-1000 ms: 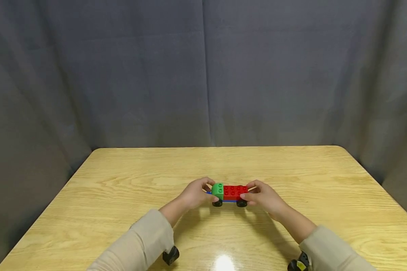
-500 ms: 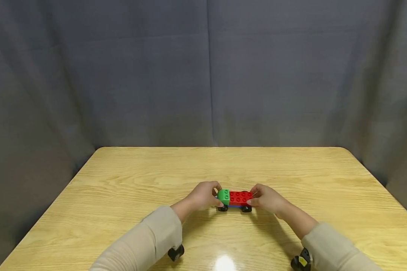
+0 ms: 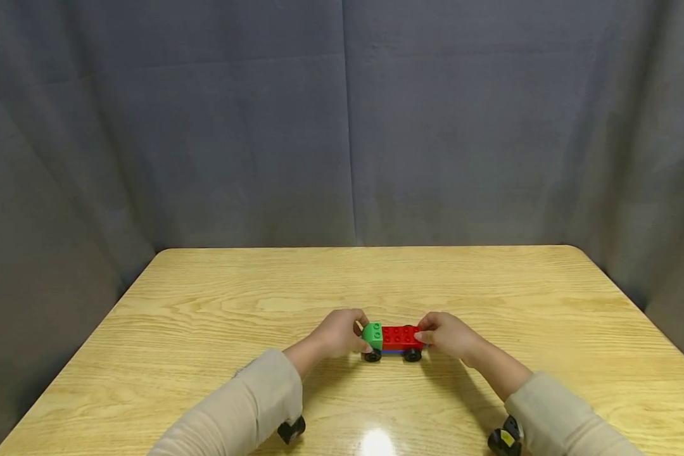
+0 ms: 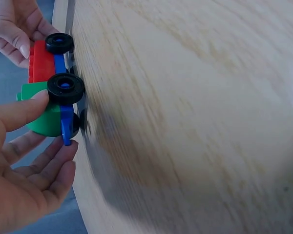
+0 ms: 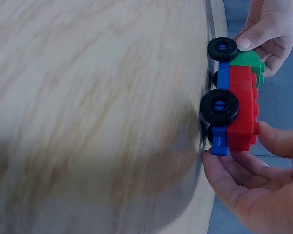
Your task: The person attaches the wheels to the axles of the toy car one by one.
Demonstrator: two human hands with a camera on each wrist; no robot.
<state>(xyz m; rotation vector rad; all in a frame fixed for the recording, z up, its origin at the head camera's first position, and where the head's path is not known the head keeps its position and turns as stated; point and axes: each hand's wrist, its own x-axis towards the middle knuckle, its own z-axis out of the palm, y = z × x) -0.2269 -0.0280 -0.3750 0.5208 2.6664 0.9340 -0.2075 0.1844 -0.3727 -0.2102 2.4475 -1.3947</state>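
Note:
A toy truck built of bricks stands on the wooden table between both hands. It has a blue wheeled base (image 4: pixel 67 124), black wheels (image 5: pixel 219 107), a rounded green brick (image 3: pixel 373 335) at the left and a long red brick (image 3: pixel 399 338) at the right. My left hand (image 3: pixel 339 333) grips the green end, thumb on its near side and fingers behind it. My right hand (image 3: pixel 450 335) pinches the red brick's right end between thumb and fingers. In the right wrist view, fingertips touch the blue hitch (image 5: pixel 219 148) at the base's end.
The wooden table (image 3: pixel 251 285) extends around the truck, with its far edge close to a grey curtain (image 3: pixel 234 158). A black wrist device (image 3: pixel 292 429) shows below the left sleeve, and another black device (image 3: pixel 505 438) at the right sleeve.
The truck, held in both hands, has come down and toward the person onto the table. Both hands keep their hold on its ends.

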